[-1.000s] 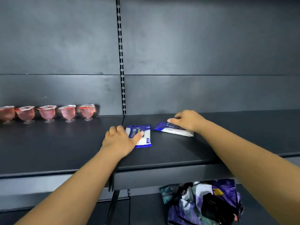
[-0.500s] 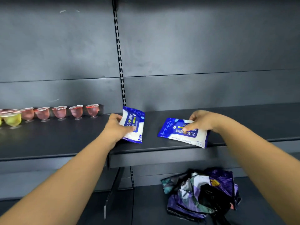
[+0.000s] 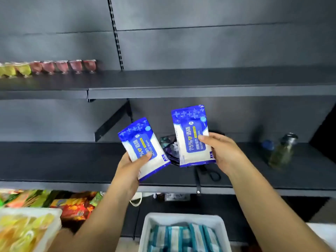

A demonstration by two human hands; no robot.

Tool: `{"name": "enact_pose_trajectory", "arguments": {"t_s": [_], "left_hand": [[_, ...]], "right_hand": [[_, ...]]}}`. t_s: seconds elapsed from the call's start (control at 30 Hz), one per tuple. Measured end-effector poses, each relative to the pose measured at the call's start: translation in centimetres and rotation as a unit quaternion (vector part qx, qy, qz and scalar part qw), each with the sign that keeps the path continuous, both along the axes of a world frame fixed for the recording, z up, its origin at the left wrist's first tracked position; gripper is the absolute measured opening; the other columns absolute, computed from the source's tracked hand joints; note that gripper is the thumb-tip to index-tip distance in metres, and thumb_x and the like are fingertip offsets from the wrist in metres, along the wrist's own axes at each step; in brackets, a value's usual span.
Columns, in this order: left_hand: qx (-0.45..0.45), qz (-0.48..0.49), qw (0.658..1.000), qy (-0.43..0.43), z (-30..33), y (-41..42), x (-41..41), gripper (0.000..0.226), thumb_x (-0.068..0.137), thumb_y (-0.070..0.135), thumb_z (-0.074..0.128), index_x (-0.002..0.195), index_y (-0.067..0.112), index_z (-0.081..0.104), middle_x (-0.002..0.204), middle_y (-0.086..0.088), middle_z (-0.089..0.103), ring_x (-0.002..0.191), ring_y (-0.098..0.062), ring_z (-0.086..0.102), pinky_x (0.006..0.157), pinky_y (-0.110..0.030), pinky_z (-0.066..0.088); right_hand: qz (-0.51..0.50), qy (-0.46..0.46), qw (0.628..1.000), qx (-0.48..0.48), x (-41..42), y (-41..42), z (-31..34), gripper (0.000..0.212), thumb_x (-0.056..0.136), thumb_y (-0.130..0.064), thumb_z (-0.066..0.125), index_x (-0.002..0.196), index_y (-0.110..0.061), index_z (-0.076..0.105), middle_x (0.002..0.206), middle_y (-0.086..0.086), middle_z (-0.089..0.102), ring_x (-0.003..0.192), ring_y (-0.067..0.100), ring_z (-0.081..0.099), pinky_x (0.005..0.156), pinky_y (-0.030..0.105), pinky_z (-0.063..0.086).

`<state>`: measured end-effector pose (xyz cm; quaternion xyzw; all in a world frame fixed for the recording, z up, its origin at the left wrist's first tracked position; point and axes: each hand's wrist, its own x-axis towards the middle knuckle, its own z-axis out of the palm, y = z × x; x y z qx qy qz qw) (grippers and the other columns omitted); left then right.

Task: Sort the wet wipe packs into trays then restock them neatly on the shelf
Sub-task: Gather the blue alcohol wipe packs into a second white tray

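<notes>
Left hand grips a blue-and-white wipe pack, thumb across its face, fingers hidden behind; the pack is tilted with its top leaning left, held in the air in front of the middle shelf. Right hand grips a second pack, thumb on its front, held nearly upright just beside the first, the two packs apart. Both packs are clear of any surface. Below them, at the bottom edge, a white tray holds a row of teal-striped packs standing on edge. Behind the held packs, on the middle shelf, lies a crumpled dark patterned bag, largely hidden by the packs, with black scissors beside it near the shelf edge. Further right on that shelf stands a blurred jar with a small blue object near it. The upper shelf carries a row of jelly cups at far left, red and yellow-green. Lower left, coloured snack packets and a pale tray of yellow items, both blurred
</notes>
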<state>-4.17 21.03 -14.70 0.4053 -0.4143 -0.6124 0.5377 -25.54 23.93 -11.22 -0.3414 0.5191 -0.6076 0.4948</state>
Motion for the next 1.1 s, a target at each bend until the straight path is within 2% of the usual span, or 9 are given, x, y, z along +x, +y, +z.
{"name": "enact_pose_trajectory", "arguments": {"t_s": [0.1,0.27,0.4,0.5,0.63,0.83,0.9,1.0,1.1], "left_hand": [[0.047,-0.029,0.998,-0.035,-3.8,5.6,-1.6,0.025,0.08,-0.009,0.059,0.098,0.008,0.061,0.086,-0.008,0.073,0.067,-0.015,0.069,0.069,-0.032,0.057],[0.09,-0.078,0.989,-0.087,-8.0,14.1,-3.9,0.031,0.08,-0.008,0.059,0.107,0.007,0.058,0.089,-0.007,0.071,0.073,-0.018,0.067,0.075,-0.034,0.054],[0.135,-0.099,0.978,-0.123,-11.4,20.4,-5.8,0.009,0.088,0.015,0.06,0.096,0.02,0.059,0.098,-0.004,0.07,0.091,-0.025,0.065,0.091,-0.044,0.048],[0.16,-0.107,0.971,-0.142,-14.0,24.6,-7.3,0.015,0.09,0.031,0.057,0.104,0.025,0.059,0.112,-0.004,0.067,0.101,-0.024,0.063,0.097,-0.049,0.045],[0.191,-0.135,0.964,-0.124,-14.9,30.8,-11.4,0.008,0.092,0.024,0.055,0.099,0.023,0.058,0.097,0.002,0.068,0.083,-0.016,0.064,0.084,-0.037,0.051],[0.19,-0.247,0.937,-0.16,-16.2,36.0,-20.1,0.016,0.093,0.008,0.051,0.106,0.015,0.056,0.088,-0.001,0.068,0.06,-0.009,0.067,0.053,-0.022,0.054],[0.185,-0.284,0.922,-0.186,-16.4,37.2,-23.4,0.02,0.092,0.007,0.051,0.111,0.012,0.055,0.092,-0.004,0.068,0.067,-0.013,0.068,0.058,-0.024,0.055],[0.187,-0.299,0.911,-0.214,-17.6,38.3,-27.9,0.026,0.09,0.011,0.057,0.115,0.009,0.055,0.1,-0.009,0.07,0.085,-0.024,0.067,0.081,-0.038,0.054],[0.217,-0.284,0.907,-0.224,-18.8,39.7,-32.8,0.024,0.086,0.015,0.062,0.11,0.011,0.06,0.097,-0.01,0.072,0.089,-0.029,0.068,0.092,-0.048,0.048]], "right_hand": [[-0.014,-0.026,0.998,0.059,-1.7,5.6,-4.6,0.005,0.085,-0.006,0.062,0.089,-0.006,0.065,0.066,0.002,0.072,0.055,0.015,0.067,0.058,0.028,0.055],[-0.034,-0.052,0.992,0.114,-4.1,15.4,-9.5,0.005,0.085,-0.004,0.061,0.087,-0.008,0.064,0.066,0.003,0.072,0.053,0.012,0.067,0.051,0.024,0.056],[-0.088,-0.042,0.982,0.158,-5.8,23.9,-13.2,0.009,0.083,-0.009,0.065,0.092,-0.009,0.064,0.075,0.006,0.073,0.059,0.014,0.069,0.06,0.027,0.056],[-0.129,-0.066,0.97,0.194,-7.1,30.2,-15.0,0.007,0.082,-0.009,0.066,0.088,-0.01,0.063,0.071,0.004,0.073,0.057,0.014,0.068,0.059,0.028,0.055],[-0.173,-0.084,0.953,0.234,-10.2,37.9,-16.3,0.012,0.081,-0.007,0.067,0.093,-0.009,0.064,0.071,0.003,0.072,0.063,0.017,0.068,0.067,0.034,0.055],[-0.216,-0.111,0.94,0.24,-17.9,46.0,-18.1,0.021,0.082,-0.005,0.065,0.103,-0.01,0.062,0.095,0.009,0.07,0.064,0.016,0.068,0.048,0.024,0.052],[-0.213,-0.099,0.942,0.24,-21.7,48.4,-18.7,0.017,0.084,-0.005,0.062,0.1,-0.011,0.062,0.093,0.009,0.07,0.068,0.019,0.067,0.05,0.024,0.052],[-0.216,-0.08,0.938,0.259,-27.5,51.1,-20.0,0.014,0.084,-0.005,0.06,0.097,-0.009,0.064,0.087,0.01,0.071,0.072,0.025,0.063,0.063,0.03,0.049],[-0.215,-0.088,0.932,0.278,-33.1,52.5,-21.2,0.008,0.083,-0.003,0.061,0.088,-0.009,0.065,0.076,0.008,0.07,0.063,0.022,0.063,0.059,0.027,0.049]]}}
